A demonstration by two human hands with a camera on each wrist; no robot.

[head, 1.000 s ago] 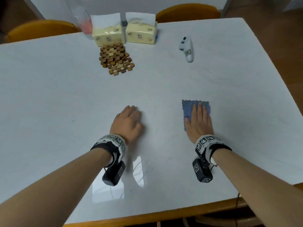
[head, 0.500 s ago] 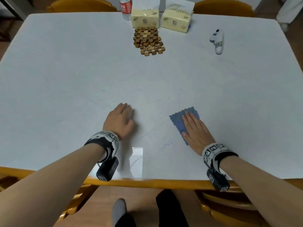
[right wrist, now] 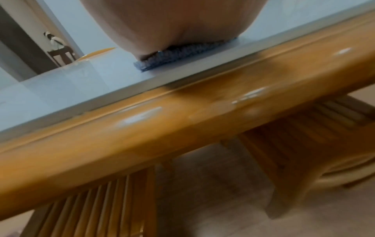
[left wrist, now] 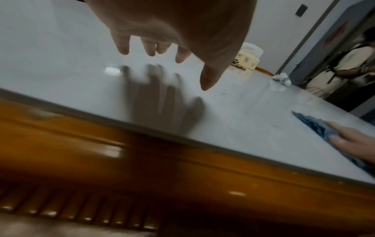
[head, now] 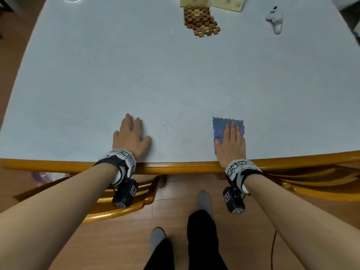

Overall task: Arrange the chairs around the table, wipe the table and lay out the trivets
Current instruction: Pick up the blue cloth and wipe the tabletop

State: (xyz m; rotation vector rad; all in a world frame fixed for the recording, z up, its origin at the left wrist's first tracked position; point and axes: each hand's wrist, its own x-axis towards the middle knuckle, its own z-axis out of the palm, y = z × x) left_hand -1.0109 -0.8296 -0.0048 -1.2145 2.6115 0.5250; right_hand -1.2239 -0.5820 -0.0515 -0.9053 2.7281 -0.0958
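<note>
My right hand (head: 230, 143) lies flat, fingers straight, pressing a blue cloth (head: 220, 126) onto the white table (head: 136, 75) close to its near wooden edge (head: 175, 168). The cloth (right wrist: 182, 49) shows under my palm in the right wrist view. My left hand (head: 130, 136) hovers just over the tabletop to the left, fingers spread; in the left wrist view the fingers (left wrist: 150, 48) hang above their shadow. A stack of wooden trivets (head: 201, 20) sits at the far side of the table. Two wooden chairs (head: 116, 207) (head: 311, 184) stand tucked under the near edge.
Tissue boxes (head: 228, 2) stand behind the trivets, and a white controller (head: 275, 19) lies at the far right. My feet in grey socks (head: 203, 201) stand on the wood floor between the chairs. Another person (left wrist: 341, 64) stands beyond the table.
Both hands have slid back toward the near table edge, the right one dragging the blue cloth with it. My view has dropped to show the edge, chairs and floor.
</note>
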